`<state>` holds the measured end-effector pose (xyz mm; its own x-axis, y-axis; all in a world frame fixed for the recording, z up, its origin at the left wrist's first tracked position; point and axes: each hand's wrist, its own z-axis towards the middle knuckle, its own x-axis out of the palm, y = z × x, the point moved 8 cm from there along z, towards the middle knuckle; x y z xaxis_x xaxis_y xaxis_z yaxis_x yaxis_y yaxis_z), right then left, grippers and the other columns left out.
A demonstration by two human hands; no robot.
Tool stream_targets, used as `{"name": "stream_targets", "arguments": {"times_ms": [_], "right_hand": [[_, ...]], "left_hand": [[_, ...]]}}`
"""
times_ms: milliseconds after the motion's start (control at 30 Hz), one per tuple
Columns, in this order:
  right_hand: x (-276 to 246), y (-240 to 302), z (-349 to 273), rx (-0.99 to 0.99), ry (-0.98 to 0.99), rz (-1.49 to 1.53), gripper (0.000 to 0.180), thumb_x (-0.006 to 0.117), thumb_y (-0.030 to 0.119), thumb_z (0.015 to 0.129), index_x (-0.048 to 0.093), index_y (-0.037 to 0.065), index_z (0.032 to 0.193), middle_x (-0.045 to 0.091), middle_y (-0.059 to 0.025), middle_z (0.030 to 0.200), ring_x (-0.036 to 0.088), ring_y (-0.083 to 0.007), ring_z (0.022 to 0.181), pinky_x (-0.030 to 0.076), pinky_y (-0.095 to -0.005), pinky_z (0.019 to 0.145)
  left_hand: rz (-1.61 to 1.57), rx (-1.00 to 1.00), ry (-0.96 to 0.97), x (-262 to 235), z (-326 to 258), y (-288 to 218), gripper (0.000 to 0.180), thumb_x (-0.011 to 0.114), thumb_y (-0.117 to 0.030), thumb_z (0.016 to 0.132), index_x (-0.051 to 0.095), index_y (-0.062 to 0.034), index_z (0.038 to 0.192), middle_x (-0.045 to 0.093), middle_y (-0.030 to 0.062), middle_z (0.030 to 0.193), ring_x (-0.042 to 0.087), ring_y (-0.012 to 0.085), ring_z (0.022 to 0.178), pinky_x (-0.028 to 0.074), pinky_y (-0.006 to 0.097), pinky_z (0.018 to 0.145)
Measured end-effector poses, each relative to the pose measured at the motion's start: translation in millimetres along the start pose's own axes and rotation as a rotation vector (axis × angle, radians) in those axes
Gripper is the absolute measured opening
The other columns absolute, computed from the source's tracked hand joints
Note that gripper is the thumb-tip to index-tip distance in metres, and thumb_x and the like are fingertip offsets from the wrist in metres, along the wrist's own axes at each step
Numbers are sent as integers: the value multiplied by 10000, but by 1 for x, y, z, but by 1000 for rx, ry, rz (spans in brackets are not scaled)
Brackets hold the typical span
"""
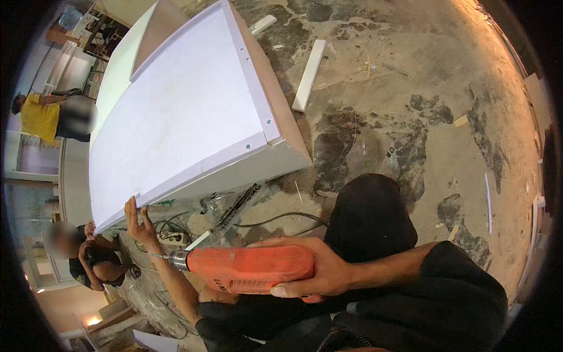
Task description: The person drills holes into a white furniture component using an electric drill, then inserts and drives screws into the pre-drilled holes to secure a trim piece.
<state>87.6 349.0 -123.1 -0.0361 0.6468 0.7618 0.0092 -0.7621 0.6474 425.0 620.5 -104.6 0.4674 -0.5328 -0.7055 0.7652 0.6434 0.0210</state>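
Observation:
My right hand (314, 273) grips an orange power drill (249, 265), held level across my body. Its metal chuck (177, 259) carries a thin bit that points left, in front of my left forearm. My left hand (139, 226) reaches up to the near edge of a large white box-shaped panel (182, 100). Its fingers are stretched out and apart, the tips touching the edge beside a small screw-like piece (138, 195). Screw heads (248, 146) show along the panel's border strip near its right corner.
A crouching person (97, 255) has hands at the panel's left corner. Another person in a yellow shirt (41, 117) stands beyond. A black cable (281, 217), a power strip (174, 239) and crumpled plastic film (237, 205) lie below the panel. White strips (309, 76) lie on the stained concrete floor.

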Motion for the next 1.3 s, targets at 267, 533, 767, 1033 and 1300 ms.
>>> {"name": "stream_targets", "arguments": {"times_ms": [267, 533, 767, 1033, 1300], "right_hand": [[-8, 4, -4, -26, -54, -97, 710, 737, 108, 842, 367, -49, 1428, 653, -131, 1103, 597, -72, 660, 499, -222, 598], [-20, -10, -4, 106, -97, -128, 735, 770, 163, 794, 409, -77, 1388, 581, -153, 1269, 544, -171, 1172, 433, -340, 993], [-16, -3, 3, 139, -116, -208, 671, 771, 127, 788, 461, -57, 1355, 581, -134, 1280, 558, -168, 1147, 433, -327, 989], [-17, -11, 2, 83, -169, -187, 676, 767, 114, 751, 477, -58, 1337, 576, -142, 1295, 550, -178, 1170, 406, -340, 1020], [-14, -10, 4, 132, -204, -145, 702, 752, 135, 737, 461, -74, 1341, 575, -144, 1291, 554, -190, 1172, 400, -341, 1029]], "left_hand": [[-34, -99, 0, 0, 5, -10, 322, 686, -130, 899, 676, -45, 1209, 675, 124, 1207, 610, 273, 1178, 452, 405, 1012], [-72, -136, -29, 7, -5, -6, 316, 681, -10, 863, 693, -43, 1177, 672, 147, 1198, 621, 290, 1140, 473, 398, 967], [-72, -90, -64, -1, 4, -7, 286, 718, -70, 851, 713, -38, 1135, 692, 147, 1147, 626, 293, 1143, 480, 409, 954], [-71, -50, -88, -6, 7, -11, 303, 729, -58, 818, 709, -21, 1118, 692, 145, 1092, 636, 301, 1067, 496, 384, 904], [-109, -30, -137, -9, 9, -13, 314, 742, -43, 775, 706, -5, 1085, 691, 144, 1054, 647, 298, 1000, 494, 386, 896]]}}
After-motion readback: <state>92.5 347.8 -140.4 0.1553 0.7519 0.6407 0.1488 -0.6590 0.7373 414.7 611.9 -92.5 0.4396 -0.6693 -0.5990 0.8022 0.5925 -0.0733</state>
